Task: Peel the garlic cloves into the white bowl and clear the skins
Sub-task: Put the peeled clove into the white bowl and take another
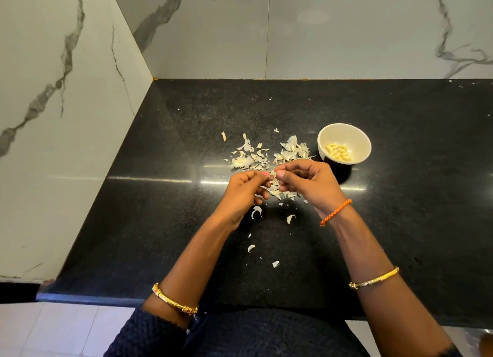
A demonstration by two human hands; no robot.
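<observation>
Pinching one garlic clove (272,175) between curled fingertips of left hand (246,190) and right hand (306,182), above skins (266,156) on desk (186,223); peeled cloves (338,151) lying in white bowl (358,135).

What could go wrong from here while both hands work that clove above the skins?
The clove pinched between left hand and right hand could drop into the skins beneath and get lost. Loose skins already lie toward the counter edge and may fall off. The bowl sits close to the right hand; a careless move might knock it.
</observation>
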